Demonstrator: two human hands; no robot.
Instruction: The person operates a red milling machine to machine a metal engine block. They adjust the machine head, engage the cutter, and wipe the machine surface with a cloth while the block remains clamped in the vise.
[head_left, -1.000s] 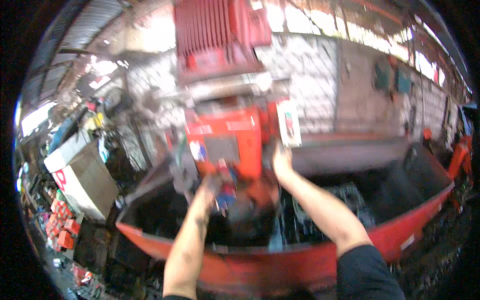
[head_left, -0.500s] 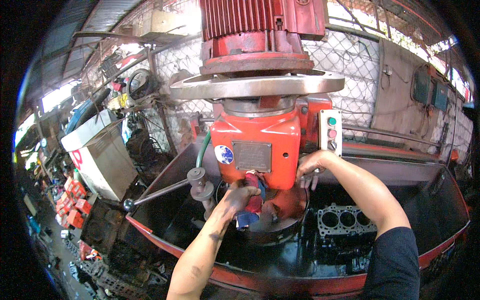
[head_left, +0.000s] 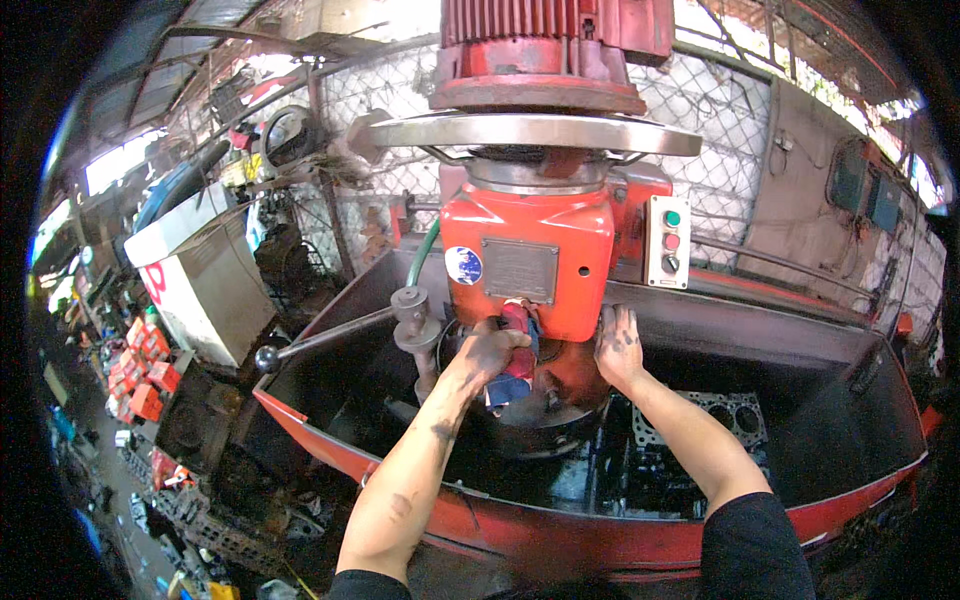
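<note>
Two hands are raised beneath the red machine head (head_left: 527,262): a red-and-blue rag (head_left: 514,352) is clenched in the left hand (head_left: 487,356), while the open right hand (head_left: 618,346) is pressed flat just beside it.

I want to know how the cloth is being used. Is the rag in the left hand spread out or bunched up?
Bunched up. The left hand grips the red and blue rag in a wad against the red machine.

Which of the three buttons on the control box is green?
The top button on the control box; the middle one is red, the bottom one dark.
</note>
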